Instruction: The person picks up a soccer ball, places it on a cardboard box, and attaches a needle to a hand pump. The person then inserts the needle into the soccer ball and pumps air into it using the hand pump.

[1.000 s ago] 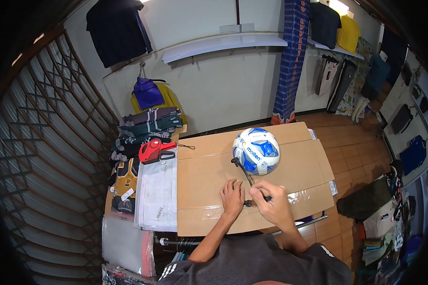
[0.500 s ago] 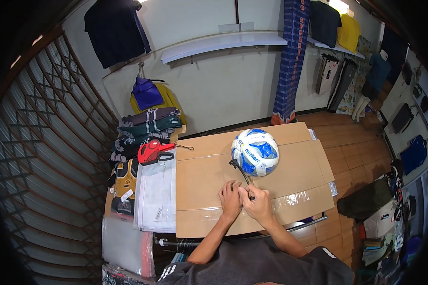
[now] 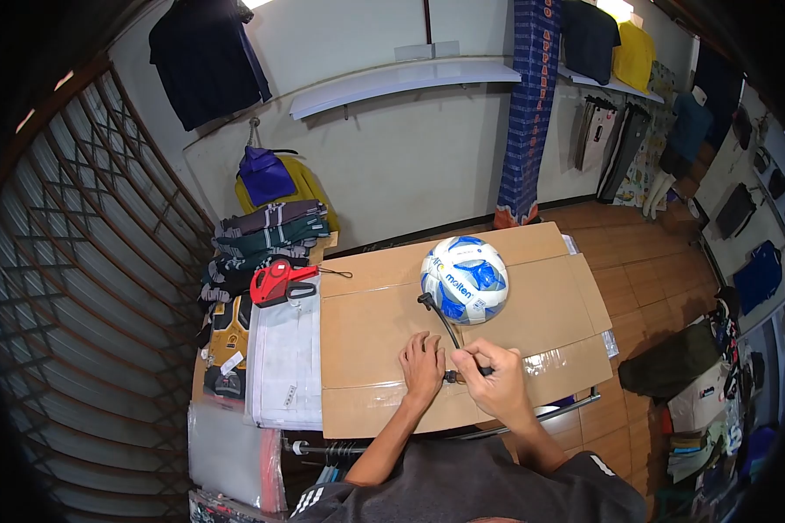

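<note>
A white and blue molten football rests on the cardboard sheet. Just in front of it is a thin black hose with a T-shaped end, running from beside the ball toward my right hand. That hand is closed, pinching the hose's near part, and a black piece pokes out between its fingers. My left hand lies on the cardboard with its fingers stretched forward. Between the hands sits a small dark fitting; whether the left hand touches it is unclear.
To the left are a red price-label gun, folded clothes and clear plastic bags. A metal rail runs under the table's near edge. A wall shelf and a blue pillar stand beyond.
My right hand has moved away from my left, to the right and slightly toward me, uncovering the small dark fitting. The left hand stays in nearly the same place.
</note>
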Action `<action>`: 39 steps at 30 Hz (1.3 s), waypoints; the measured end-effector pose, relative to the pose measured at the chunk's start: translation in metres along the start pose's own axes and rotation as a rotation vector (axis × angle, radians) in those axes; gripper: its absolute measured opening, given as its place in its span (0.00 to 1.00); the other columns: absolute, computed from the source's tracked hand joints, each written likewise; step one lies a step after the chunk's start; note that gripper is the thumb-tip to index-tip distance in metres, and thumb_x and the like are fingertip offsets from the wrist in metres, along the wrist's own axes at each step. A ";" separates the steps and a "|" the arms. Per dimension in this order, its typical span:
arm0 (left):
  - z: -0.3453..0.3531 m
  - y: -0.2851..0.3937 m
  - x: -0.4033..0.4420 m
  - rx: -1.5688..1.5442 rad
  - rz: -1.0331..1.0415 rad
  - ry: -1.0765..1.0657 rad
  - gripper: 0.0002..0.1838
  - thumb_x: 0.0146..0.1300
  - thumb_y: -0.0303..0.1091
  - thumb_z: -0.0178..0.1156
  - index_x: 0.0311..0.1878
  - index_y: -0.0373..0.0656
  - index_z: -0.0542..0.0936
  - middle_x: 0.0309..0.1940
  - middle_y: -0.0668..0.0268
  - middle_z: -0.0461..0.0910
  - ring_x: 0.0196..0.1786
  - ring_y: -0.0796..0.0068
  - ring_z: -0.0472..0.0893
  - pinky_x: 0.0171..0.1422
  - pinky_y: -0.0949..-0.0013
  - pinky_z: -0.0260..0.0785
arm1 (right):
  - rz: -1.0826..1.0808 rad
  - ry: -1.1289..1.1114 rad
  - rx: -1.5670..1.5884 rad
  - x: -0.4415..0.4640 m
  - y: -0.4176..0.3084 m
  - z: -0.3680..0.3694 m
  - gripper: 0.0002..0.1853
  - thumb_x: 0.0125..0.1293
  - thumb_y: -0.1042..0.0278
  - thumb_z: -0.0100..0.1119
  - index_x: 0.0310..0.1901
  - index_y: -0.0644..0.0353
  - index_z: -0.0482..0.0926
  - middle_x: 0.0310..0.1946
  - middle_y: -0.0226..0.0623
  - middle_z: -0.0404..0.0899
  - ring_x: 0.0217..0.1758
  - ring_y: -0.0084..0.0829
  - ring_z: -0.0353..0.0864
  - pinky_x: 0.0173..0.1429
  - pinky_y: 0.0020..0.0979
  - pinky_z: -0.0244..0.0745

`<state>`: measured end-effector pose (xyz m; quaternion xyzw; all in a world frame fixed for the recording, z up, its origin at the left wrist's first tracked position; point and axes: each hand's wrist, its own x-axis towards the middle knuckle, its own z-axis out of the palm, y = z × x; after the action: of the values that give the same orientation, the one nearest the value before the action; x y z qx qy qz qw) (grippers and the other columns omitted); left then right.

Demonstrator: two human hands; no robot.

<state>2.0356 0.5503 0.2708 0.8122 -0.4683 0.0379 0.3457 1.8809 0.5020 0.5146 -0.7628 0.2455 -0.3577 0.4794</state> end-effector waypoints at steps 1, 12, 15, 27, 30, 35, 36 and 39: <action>0.000 0.000 0.001 -0.002 -0.004 -0.001 0.20 0.72 0.36 0.67 0.65 0.44 0.83 0.70 0.55 0.76 0.78 0.51 0.70 0.80 0.43 0.57 | 0.021 0.004 -0.008 0.004 0.010 0.006 0.13 0.76 0.70 0.71 0.35 0.68 0.84 0.16 0.32 0.74 0.22 0.13 0.66 0.26 0.27 0.62; -0.003 0.001 -0.001 -0.045 -0.009 -0.012 0.22 0.71 0.37 0.66 0.66 0.44 0.83 0.70 0.54 0.76 0.78 0.51 0.69 0.80 0.43 0.56 | -0.023 0.052 -0.077 -0.005 0.085 0.054 0.15 0.76 0.64 0.72 0.34 0.66 0.85 0.17 0.46 0.79 0.16 0.26 0.68 0.25 0.36 0.66; -0.003 0.002 -0.002 -0.033 -0.007 -0.003 0.22 0.71 0.37 0.66 0.66 0.44 0.83 0.70 0.54 0.76 0.78 0.51 0.69 0.80 0.42 0.56 | 0.026 -0.014 -0.123 -0.007 0.072 0.047 0.14 0.77 0.66 0.71 0.35 0.67 0.85 0.20 0.42 0.85 0.20 0.19 0.74 0.27 0.33 0.68; 0.004 0.001 -0.001 0.010 0.004 0.017 0.20 0.73 0.35 0.67 0.65 0.44 0.82 0.69 0.55 0.76 0.77 0.51 0.70 0.79 0.43 0.58 | 0.001 -0.008 0.067 0.015 0.028 0.010 0.13 0.78 0.69 0.70 0.34 0.68 0.84 0.15 0.26 0.71 0.23 0.11 0.62 0.25 0.26 0.57; 0.003 0.002 0.000 0.038 0.020 0.018 0.20 0.74 0.36 0.66 0.66 0.44 0.82 0.69 0.54 0.76 0.77 0.50 0.71 0.79 0.42 0.58 | 0.024 -0.014 0.069 0.017 0.056 0.023 0.14 0.79 0.69 0.70 0.35 0.68 0.84 0.15 0.28 0.76 0.22 0.11 0.65 0.24 0.28 0.59; 0.005 -0.001 0.000 0.059 0.035 -0.006 0.20 0.76 0.38 0.62 0.66 0.44 0.82 0.70 0.53 0.76 0.77 0.50 0.71 0.79 0.42 0.58 | 0.071 -0.025 -0.014 0.011 0.086 0.038 0.14 0.78 0.68 0.70 0.35 0.69 0.85 0.16 0.36 0.82 0.22 0.12 0.71 0.24 0.30 0.65; 0.003 0.000 0.001 0.043 0.032 -0.008 0.20 0.76 0.39 0.62 0.66 0.44 0.82 0.70 0.53 0.76 0.77 0.50 0.70 0.79 0.42 0.58 | 0.046 -0.012 -0.019 0.009 0.089 0.040 0.14 0.78 0.68 0.70 0.35 0.69 0.85 0.16 0.36 0.82 0.22 0.12 0.70 0.24 0.30 0.65; 0.000 0.002 0.000 0.010 0.021 -0.017 0.20 0.76 0.39 0.62 0.66 0.44 0.82 0.70 0.53 0.76 0.77 0.50 0.70 0.80 0.42 0.57 | 0.002 0.000 -0.036 0.004 0.086 0.041 0.14 0.78 0.67 0.71 0.35 0.69 0.85 0.15 0.36 0.81 0.22 0.12 0.70 0.24 0.30 0.65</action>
<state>2.0336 0.5497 0.2720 0.8094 -0.4796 0.0369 0.3370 1.9133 0.4857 0.4258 -0.7710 0.2526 -0.3530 0.4661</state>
